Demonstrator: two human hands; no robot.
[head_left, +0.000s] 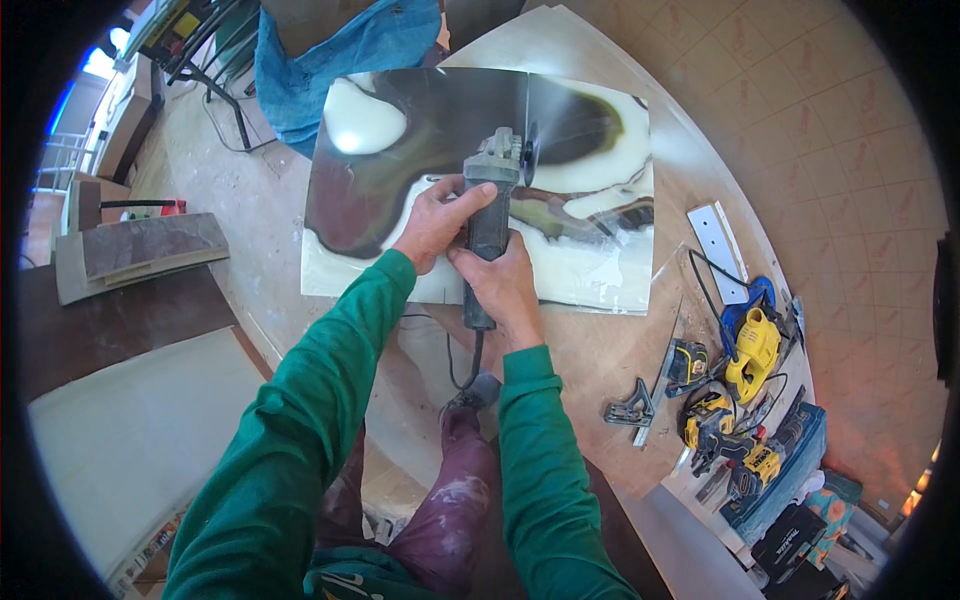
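Observation:
My left hand (442, 216) is closed round the body of a dark angle grinder (490, 160), its thumb lying across the housing. Lower down, my right hand (500, 285) wraps the same tool, with its cord hanging toward my foot. The grinder's thin disc (530, 150) stands upright at the glossy marbled panel (360, 220) of dark, olive and white patterning. A thin straight line runs from the disc to the panel's far edge, with a pale haze to its right. The panel lies on a large wooden board (590, 350).
Several yellow power tools (750, 355), a combination square (630, 410) and a white strip (717, 250) lie at the right. A blue cloth (290, 60) and metal stand (240, 120) are at upper left. Offcuts (150, 250) sit left. A patterned floor (820, 150) shows beyond the board.

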